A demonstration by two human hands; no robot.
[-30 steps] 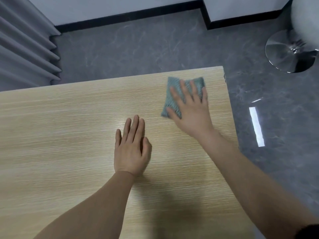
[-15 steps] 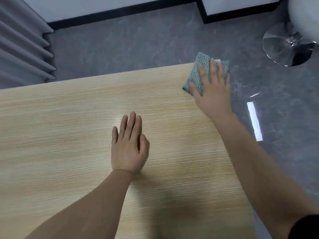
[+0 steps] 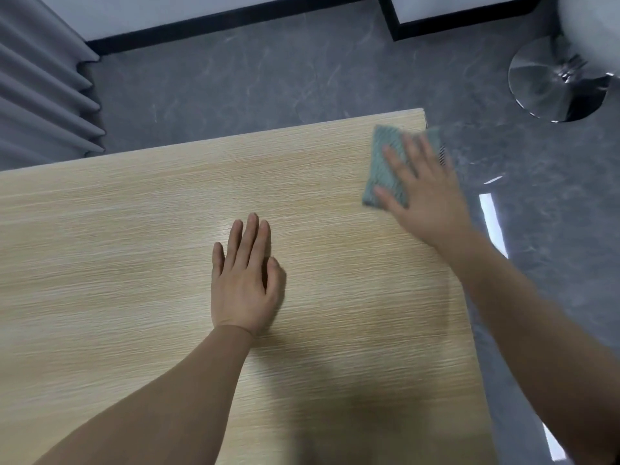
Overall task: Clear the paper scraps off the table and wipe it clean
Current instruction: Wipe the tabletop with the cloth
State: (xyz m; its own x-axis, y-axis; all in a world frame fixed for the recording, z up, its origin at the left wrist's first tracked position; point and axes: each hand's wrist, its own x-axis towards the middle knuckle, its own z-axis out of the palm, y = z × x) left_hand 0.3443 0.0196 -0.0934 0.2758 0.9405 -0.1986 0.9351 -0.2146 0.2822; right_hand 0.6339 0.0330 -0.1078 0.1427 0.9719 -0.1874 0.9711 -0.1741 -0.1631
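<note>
At the upper right of the frame, the right hand presses flat, fingers straight and spread, on a folded grey-green woven cloth at the far right corner of the pale wood-grain worktop. The cloth's right edge overhangs the worktop edge. The left hand rests open, palm down, at frame centre, well apart from the cloth.

Surroundings: grey floor, off-table items only.
Curtain at 10 o'clock; chrome stool base at 2 o'clock; black skirting at 12.
</note>
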